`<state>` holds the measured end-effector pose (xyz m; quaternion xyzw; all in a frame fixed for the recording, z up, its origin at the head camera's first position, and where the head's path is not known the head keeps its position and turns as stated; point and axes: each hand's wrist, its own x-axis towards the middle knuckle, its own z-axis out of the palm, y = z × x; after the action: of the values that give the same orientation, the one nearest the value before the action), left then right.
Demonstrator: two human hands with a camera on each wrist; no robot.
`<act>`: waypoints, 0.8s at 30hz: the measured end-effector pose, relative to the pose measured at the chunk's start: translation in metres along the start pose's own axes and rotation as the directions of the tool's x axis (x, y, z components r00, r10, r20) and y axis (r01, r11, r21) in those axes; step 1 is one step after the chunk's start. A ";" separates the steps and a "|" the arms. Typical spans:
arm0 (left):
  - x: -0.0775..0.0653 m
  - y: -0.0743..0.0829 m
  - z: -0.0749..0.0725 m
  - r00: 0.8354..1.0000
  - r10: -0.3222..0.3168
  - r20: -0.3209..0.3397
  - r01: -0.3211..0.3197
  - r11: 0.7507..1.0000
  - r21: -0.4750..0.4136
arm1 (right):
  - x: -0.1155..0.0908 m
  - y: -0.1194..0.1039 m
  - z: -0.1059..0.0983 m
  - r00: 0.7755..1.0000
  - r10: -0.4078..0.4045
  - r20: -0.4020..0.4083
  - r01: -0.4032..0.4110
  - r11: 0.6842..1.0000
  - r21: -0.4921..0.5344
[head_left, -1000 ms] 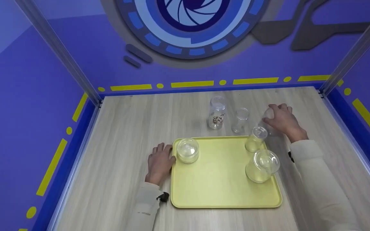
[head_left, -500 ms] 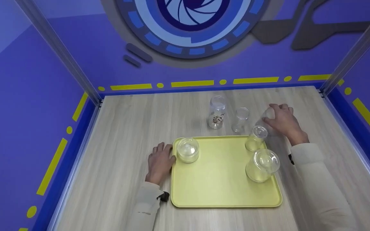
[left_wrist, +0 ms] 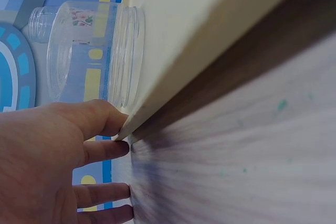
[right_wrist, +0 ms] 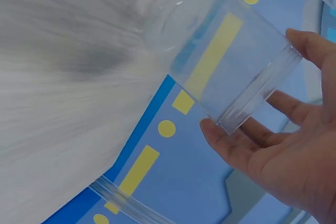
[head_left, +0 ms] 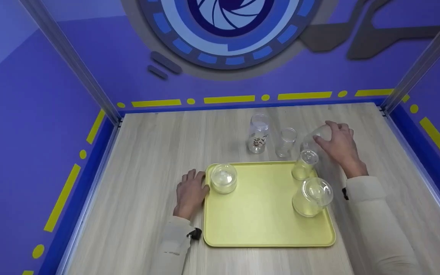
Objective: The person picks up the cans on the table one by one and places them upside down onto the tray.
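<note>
My right hand (head_left: 340, 149) holds a clear jar (head_left: 310, 142) by its ridged mouth, beyond the tray's far right corner. In the right wrist view the jar (right_wrist: 220, 51) is tilted, its smooth base close over the tabletop. My left hand (head_left: 191, 193) rests at the left edge of the yellow tray (head_left: 250, 221), thumb on the rim, fingers extended down beside it. Just inside that edge a squat clear jar (head_left: 224, 179) stands mouth down on the tray. A slim clear jar (head_left: 304, 166) and a wide one (head_left: 311, 200) stand along the tray's right side.
Behind the tray, a tall clear bottle with a floral print (head_left: 258, 133) and a narrow clear vessel (head_left: 287, 143) stand on the wood-grain table (head_left: 159, 145). Blue panels (head_left: 220, 84) enclose the table at the back and both sides.
My right hand has shifted slightly back and to the right, and the jar in it has tipped so its base points more to the left. My left hand has stayed at the tray.
</note>
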<state>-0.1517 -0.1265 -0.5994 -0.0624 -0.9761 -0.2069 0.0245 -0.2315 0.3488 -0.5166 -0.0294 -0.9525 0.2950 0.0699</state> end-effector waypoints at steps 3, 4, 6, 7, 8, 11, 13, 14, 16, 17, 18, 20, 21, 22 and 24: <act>0.001 0.000 0.001 1.000 -0.003 0.005 0.003 1.000 0.002 | -0.003 -0.002 0.000 0.999 0.011 -0.053 -0.010 1.000 0.025; 0.001 0.000 0.001 1.000 -0.003 0.004 0.003 1.000 0.003 | -0.004 -0.002 0.000 0.998 0.013 -0.067 -0.011 0.999 0.031; 0.001 0.000 0.001 1.000 -0.003 0.006 0.003 1.000 0.004 | -0.006 -0.003 -0.001 0.996 0.018 -0.087 -0.014 0.999 0.042; 0.001 0.000 0.001 1.000 0.000 0.002 0.000 1.000 0.004 | -0.007 -0.004 -0.001 0.995 0.020 -0.095 -0.016 0.999 0.050; 0.001 0.000 0.001 1.000 0.002 0.000 -0.002 1.000 0.004 | -0.008 -0.004 -0.002 0.995 0.023 -0.101 -0.018 0.998 0.057; 0.001 0.000 0.001 1.000 0.001 0.003 -0.001 1.000 0.010 | -0.011 -0.004 -0.002 0.993 0.035 -0.116 -0.026 0.996 0.082; 0.001 0.000 0.001 1.000 0.000 0.005 0.000 1.000 0.009 | -0.014 -0.004 -0.003 0.991 0.053 -0.120 -0.040 0.993 0.108; 0.001 0.000 0.001 1.000 -0.001 0.007 0.001 1.000 0.009 | -0.015 -0.003 -0.003 0.991 0.064 -0.122 -0.049 0.991 0.121; 0.001 0.000 0.001 1.000 -0.001 0.009 0.001 1.000 0.012 | -0.018 -0.002 -0.004 0.989 0.090 -0.119 -0.072 0.986 0.147; 0.001 -0.001 0.001 1.000 -0.001 0.009 0.001 1.000 0.011 | -0.020 -0.001 -0.004 0.988 0.101 -0.117 -0.082 0.984 0.158; 0.001 -0.001 0.001 1.000 -0.001 0.009 0.001 1.000 0.011 | -0.021 -0.001 -0.004 0.987 0.110 -0.118 -0.089 0.981 0.169; 0.001 -0.001 0.001 1.000 -0.001 0.009 0.001 1.000 0.010 | -0.024 0.001 -0.003 0.986 0.117 -0.122 -0.094 0.978 0.184; 0.001 -0.001 0.001 1.000 -0.002 0.010 0.002 1.000 0.010 | -0.025 0.002 -0.003 0.985 0.120 -0.125 -0.095 0.977 0.190; 0.000 -0.001 0.001 1.000 -0.005 0.013 0.005 1.000 0.006 | -0.026 0.003 -0.002 0.984 0.120 -0.130 -0.093 0.977 0.194; 0.000 0.000 0.000 1.000 -0.006 0.012 0.006 1.000 0.004 | -0.028 0.004 -0.001 0.983 0.125 -0.136 -0.095 0.973 0.208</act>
<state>-0.1516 -0.1269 -0.5998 -0.0609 -0.9768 -0.2047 0.0180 -0.2035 0.3502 -0.5212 -0.0967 -0.9069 0.3902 0.1266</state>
